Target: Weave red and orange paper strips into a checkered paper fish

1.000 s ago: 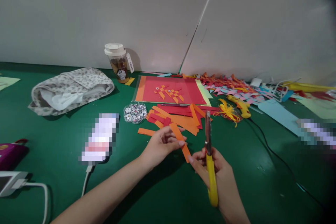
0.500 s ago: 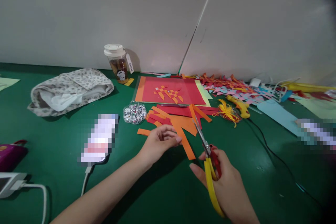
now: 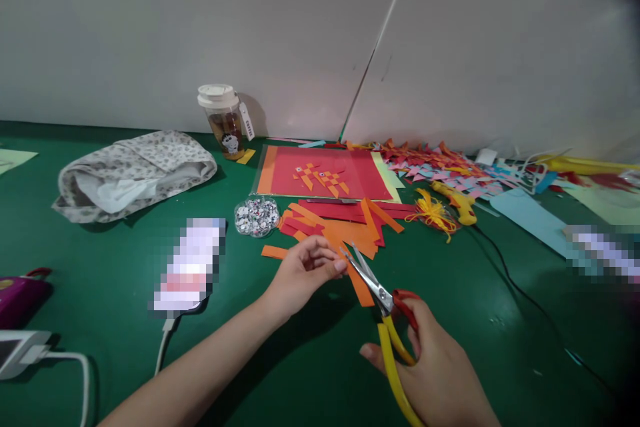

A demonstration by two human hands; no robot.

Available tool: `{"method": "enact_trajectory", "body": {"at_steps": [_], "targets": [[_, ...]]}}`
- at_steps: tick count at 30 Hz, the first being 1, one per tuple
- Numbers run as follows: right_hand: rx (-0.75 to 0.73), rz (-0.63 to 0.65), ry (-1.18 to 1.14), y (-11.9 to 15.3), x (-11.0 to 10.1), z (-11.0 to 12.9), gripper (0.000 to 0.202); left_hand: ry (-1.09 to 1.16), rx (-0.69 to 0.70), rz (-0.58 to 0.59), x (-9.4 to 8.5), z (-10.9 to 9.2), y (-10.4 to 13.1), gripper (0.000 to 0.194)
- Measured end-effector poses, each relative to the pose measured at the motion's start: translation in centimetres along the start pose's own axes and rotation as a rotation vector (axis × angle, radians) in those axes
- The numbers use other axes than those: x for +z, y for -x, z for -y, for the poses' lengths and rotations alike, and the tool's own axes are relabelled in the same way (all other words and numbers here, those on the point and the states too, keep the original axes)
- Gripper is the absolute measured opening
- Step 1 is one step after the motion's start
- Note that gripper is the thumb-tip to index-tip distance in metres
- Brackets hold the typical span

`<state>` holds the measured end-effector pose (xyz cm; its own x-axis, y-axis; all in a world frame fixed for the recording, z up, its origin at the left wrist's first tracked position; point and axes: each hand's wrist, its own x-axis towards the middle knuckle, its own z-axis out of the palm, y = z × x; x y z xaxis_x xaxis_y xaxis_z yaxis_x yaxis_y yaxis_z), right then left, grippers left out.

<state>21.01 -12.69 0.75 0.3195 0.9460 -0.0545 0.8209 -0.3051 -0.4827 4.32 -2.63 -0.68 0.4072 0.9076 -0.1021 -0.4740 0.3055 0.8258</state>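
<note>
My left hand (image 3: 311,270) is closed in a pinch near one end of an orange paper strip; what sits between its fingertips is too small to make out. The orange strip (image 3: 361,288) slants down to the right beside it. My right hand (image 3: 435,363) is wrapped round scissors (image 3: 383,297) with red and yellow handles. Their blades are parted, with the tips by my left fingertips, over the strip. Behind the hands lie orange and red paper pieces (image 3: 353,233).
Two woven paper fish (image 3: 327,180) lie on a red sheet (image 3: 350,163). Nearby are a bag of googly eyes (image 3: 257,216), yellow string (image 3: 433,213), a glue gun (image 3: 457,203) and paper scraps (image 3: 435,160). A phone (image 3: 193,263), cloth (image 3: 135,173) and cup (image 3: 225,123) are left.
The scissors have swung left, their tips now by my left fingertips, and the blades have parted wider. My left hand has hardly moved.
</note>
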Motion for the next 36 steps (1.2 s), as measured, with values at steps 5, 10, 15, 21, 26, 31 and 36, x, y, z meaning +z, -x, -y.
{"method": "enact_trajectory", "body": {"at_steps": [5,10,15,21,26,31,36], "targets": [[-0.026,0.059,0.017,-0.4,0.0,-0.7,0.055,0.0,-0.038,0.059,0.0,0.0,0.1,0.03],[-0.007,0.078,0.03,-0.3,0.0,-0.7,0.058,-0.003,-0.056,0.099,0.2,-0.2,0.2,0.028],[-0.031,0.087,0.026,-0.1,0.0,-0.7,0.055,0.036,-0.061,0.093,0.1,-0.2,0.2,0.032],[-0.031,0.1,-0.001,-0.1,-0.3,-0.3,0.051,0.036,-0.066,0.119,0.2,-0.1,0.2,0.031],[-0.015,0.04,-0.039,0.1,-0.1,0.4,0.05,0.037,-0.067,0.133,0.2,-0.2,0.2,0.029],[-0.092,-0.029,-0.079,0.0,0.2,0.2,0.044,0.045,-0.082,0.132,0.2,-0.2,0.3,0.028],[-0.067,0.042,-0.033,-0.3,0.1,-0.1,0.054,0.048,-0.106,0.148,0.3,-0.2,0.3,0.027]]}}
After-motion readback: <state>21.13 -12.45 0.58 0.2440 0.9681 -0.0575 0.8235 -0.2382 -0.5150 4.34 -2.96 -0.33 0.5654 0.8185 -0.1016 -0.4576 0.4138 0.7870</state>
